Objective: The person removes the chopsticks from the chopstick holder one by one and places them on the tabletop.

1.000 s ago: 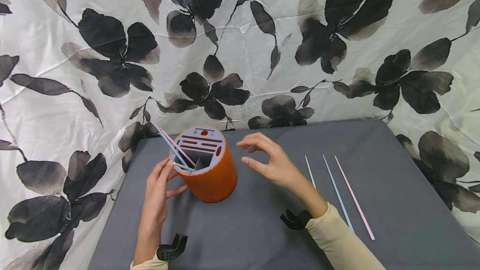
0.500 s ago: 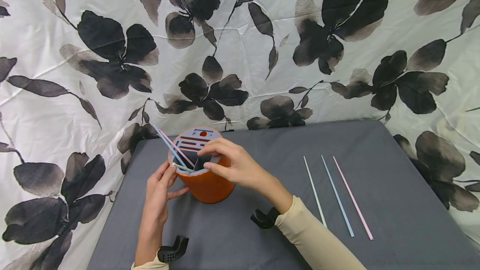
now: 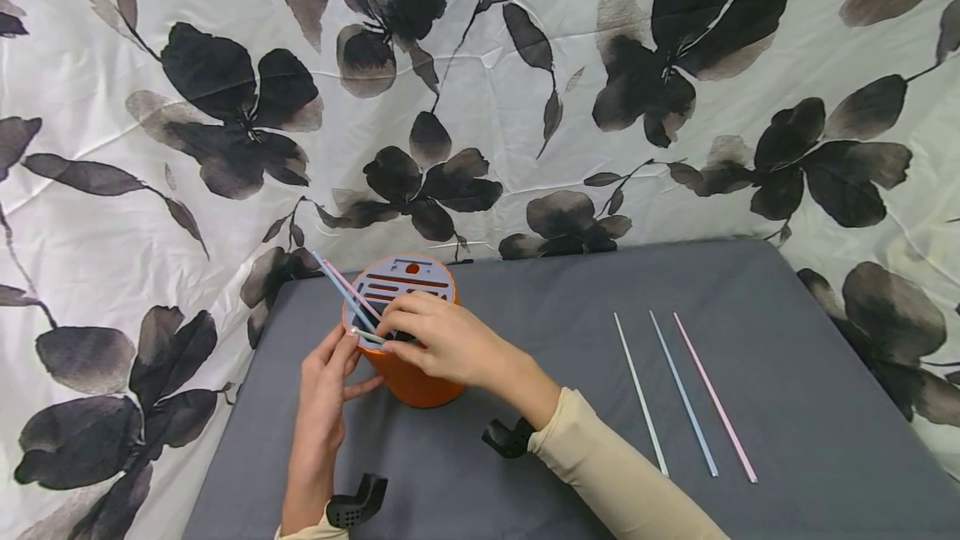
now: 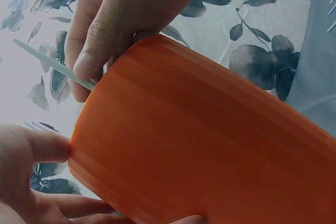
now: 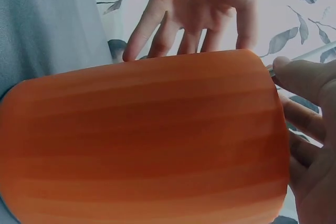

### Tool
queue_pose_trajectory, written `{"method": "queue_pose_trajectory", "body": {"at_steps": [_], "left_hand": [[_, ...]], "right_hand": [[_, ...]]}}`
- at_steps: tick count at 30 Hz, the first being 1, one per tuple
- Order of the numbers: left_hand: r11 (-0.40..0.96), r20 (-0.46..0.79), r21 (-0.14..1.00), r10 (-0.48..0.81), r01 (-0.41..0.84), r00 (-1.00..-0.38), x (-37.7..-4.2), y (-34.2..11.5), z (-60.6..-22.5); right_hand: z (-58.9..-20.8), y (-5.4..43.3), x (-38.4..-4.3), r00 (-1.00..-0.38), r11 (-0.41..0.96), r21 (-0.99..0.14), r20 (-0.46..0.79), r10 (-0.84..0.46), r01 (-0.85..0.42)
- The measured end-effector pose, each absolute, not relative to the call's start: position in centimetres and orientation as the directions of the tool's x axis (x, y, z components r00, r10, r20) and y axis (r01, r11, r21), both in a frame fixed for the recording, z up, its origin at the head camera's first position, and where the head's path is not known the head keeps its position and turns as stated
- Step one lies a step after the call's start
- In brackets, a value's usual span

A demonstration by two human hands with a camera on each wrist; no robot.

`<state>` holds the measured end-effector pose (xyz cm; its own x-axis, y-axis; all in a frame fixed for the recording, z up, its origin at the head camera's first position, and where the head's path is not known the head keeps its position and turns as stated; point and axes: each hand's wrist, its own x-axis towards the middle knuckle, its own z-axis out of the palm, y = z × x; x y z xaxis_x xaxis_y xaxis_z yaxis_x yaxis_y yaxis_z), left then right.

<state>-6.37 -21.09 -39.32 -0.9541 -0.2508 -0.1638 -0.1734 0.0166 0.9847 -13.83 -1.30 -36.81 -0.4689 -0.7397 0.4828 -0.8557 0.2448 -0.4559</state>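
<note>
An orange cylindrical desk organizer (image 3: 423, 392) with a grey slotted top stands at the table's left. A blue straw (image 3: 335, 280) and a pink straw (image 3: 358, 294) lean out of its open compartment. My left hand (image 3: 321, 390) touches the organizer's left side with straight, spread fingers, its thumb near the rim. Over the front of the top, my right hand (image 3: 450, 342) pinches a pale green straw (image 4: 47, 61) between thumb and fingers at the rim. Fingers of the right hand partly hide the compartment, so the straw's lower end is not visible.
On the right of the grey table (image 3: 555, 307) lie a pale green straw (image 3: 639, 390), a blue straw (image 3: 682, 392) and a pink straw (image 3: 715, 397), side by side and apart. A floral cloth (image 3: 525, 107) hangs behind the table.
My right hand has moved left from beside the organizer to over its compartment, and its fingers have closed on the pale green straw. The left hand has stayed at the organizer's side.
</note>
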Motion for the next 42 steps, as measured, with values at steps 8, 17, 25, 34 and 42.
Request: {"method": "queue_pose_trajectory", "body": {"at_steps": [8, 17, 25, 34, 42], "left_hand": [[0.018, -0.166, 0.984, -0.264, -0.177, -0.950, -6.4, -21.0, -39.5], [0.026, -0.142, 0.988, -0.267, -0.154, -0.953, -6.2, -21.0, -39.5], [0.024, -0.140, 0.988, -0.272, -0.152, -0.952, -6.1, -21.0, -39.6], [0.015, -0.163, 0.985, -0.277, -0.174, -0.947, -6.0, -21.1, -39.8], [-0.005, -0.179, 0.983, -0.277, -0.185, -0.944, -6.2, -21.2, -39.8]], "right_hand": [[-37.1, -1.6, -13.9, -0.444, 0.223, -0.434, 0.517, -0.732, -0.873], [-37.1, -1.5, -13.4, -0.462, 0.188, -0.467, 0.589, -0.663, -0.864], [-36.4, -0.9, -13.1, -0.436, 0.063, -0.472, 0.745, -0.506, -0.879], [-34.4, 0.0, -12.7, -0.440, -0.037, -0.475, 0.840, -0.317, -0.879], [-31.7, 1.3, -12.8, -0.443, -0.219, -0.462, 0.887, -0.135, -0.859]]}}
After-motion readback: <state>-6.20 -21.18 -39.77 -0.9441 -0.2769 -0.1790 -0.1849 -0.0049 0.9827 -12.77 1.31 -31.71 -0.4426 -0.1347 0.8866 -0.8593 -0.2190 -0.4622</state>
